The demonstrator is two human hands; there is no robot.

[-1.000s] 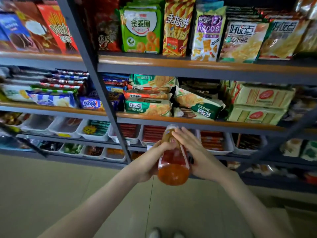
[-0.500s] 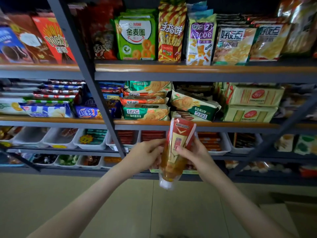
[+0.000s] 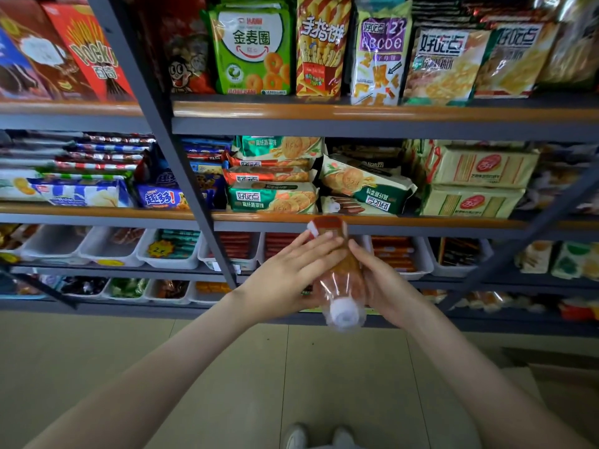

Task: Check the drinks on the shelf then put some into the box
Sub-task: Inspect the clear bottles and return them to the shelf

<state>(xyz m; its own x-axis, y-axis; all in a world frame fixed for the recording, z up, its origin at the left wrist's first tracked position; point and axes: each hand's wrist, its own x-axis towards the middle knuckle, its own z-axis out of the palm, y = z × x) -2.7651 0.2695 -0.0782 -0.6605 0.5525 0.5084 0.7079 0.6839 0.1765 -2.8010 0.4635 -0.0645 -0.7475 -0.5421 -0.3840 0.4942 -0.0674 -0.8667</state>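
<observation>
Big grey shelf rack [image 3: 196, 202] fills the view, four tiers of snack packs and white bins in sight; beige tiled floor [image 3: 227, 367] runs out beneath it. In front of the rack's third tier, two hands meet on one bottle [image 3: 337, 280]: left hand [image 3: 285, 277] lays straight fingers flat across it, right hand [image 3: 385, 283] curls round its right side, thumb on top. Clear plastic, orange-brown drink inside, red label at the end nearest the rack, white cap [image 3: 343, 314] pointing back at the camera. Two shoes [image 3: 293, 437] on the floor, well short of the rack.
</observation>
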